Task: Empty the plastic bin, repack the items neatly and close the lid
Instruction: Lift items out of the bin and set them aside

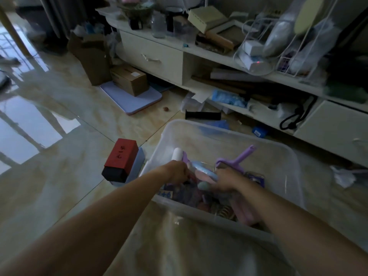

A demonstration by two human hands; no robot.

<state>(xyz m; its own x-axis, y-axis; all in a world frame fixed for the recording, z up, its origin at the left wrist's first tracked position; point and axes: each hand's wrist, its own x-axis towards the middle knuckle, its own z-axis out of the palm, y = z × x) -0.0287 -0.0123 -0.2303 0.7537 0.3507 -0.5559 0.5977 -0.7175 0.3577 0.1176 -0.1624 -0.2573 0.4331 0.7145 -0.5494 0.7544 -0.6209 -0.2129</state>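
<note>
Down inside clear plastic bin (229, 136) on tiled floor (59, 126): both hands among jumbled items. Left hand (177, 172) beside white lint roller (177, 154), fingers buried, grip impossible to tell. Right hand (227, 179) blurred, fingers curled toward light blue oval piece (205, 169); hold unclear. Purple squeegee (237, 159) just behind. Lower contents dim, unreadable.

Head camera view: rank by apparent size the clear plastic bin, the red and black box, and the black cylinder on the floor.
1. Clear plastic bin, by far the largest.
2. Red and black box.
3. Black cylinder, smallest, though it lies farther away, so its true size is unsure.
</note>
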